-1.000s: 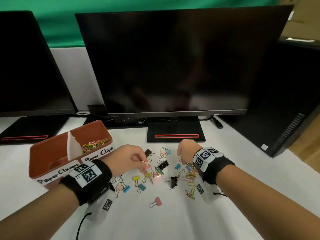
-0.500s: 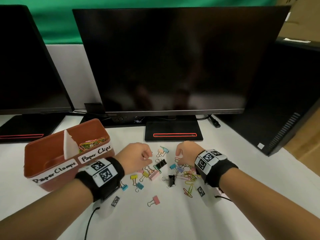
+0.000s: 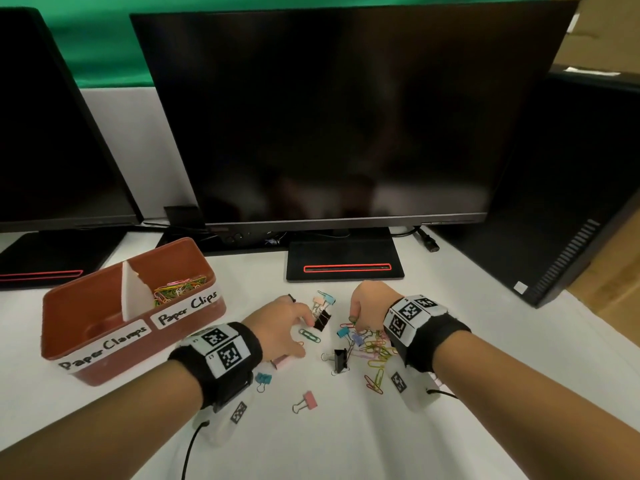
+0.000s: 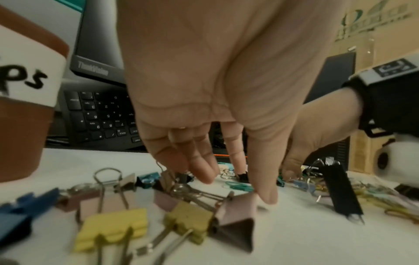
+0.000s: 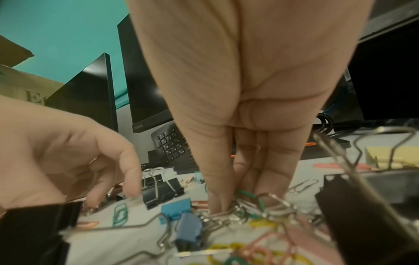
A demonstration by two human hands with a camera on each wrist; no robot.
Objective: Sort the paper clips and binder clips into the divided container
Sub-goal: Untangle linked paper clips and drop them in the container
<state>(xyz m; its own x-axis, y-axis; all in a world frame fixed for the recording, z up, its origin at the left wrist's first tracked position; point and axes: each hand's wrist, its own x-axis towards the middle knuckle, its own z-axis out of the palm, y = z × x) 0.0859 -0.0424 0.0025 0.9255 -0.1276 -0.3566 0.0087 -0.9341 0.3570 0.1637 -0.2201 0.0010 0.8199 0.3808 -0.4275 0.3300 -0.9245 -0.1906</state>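
**Both hands down among the scattered clips**

At about nine o'clock on the white desk (image 3: 346, 445) stands the brown divided container (image 3: 104, 355), a white divider splitting it in two. Its left compartment carries the label "Paper Clamps"; what lies inside cannot be made out. The right compartment, labelled "Paper Clips", holds a heap of coloured paper clips (image 3: 178, 289).

Just to the container's three o'clock, the left hand (image 3: 280, 327) reaches down to the desk with fingers spread and loosely bent. Its grip is released: the wrist view shows the fingertips (image 4: 267, 195) hanging over a cluster of yellow, pink and blue binder clips (image 4: 188, 220), closed around none of them. A green paper clip (image 3: 310, 336) lies on the desk between thumb and forefinger, and a black binder clip (image 3: 322, 320) lies just at the fingertips, at their two o'clock.

Around the desk's centre lie more loose binder clips: a pink one (image 3: 306, 400) at six o'clock, a second black one (image 3: 341, 358) between the two wrists, and a pale pair (image 3: 323, 299) at twelve o'clock.

Further right, the right hand (image 3: 370, 306) points its fingers straight down into a tangle of paper clips and binder clips (image 3: 372, 348). Thumb and fingertips (image 5: 217, 202) press together amid the wire loops, so the grip looks to be pinching, though exactly which clip cannot be told.

Behind everything, from ten to two o'clock, stand two dark monitors (image 3: 329, 116).
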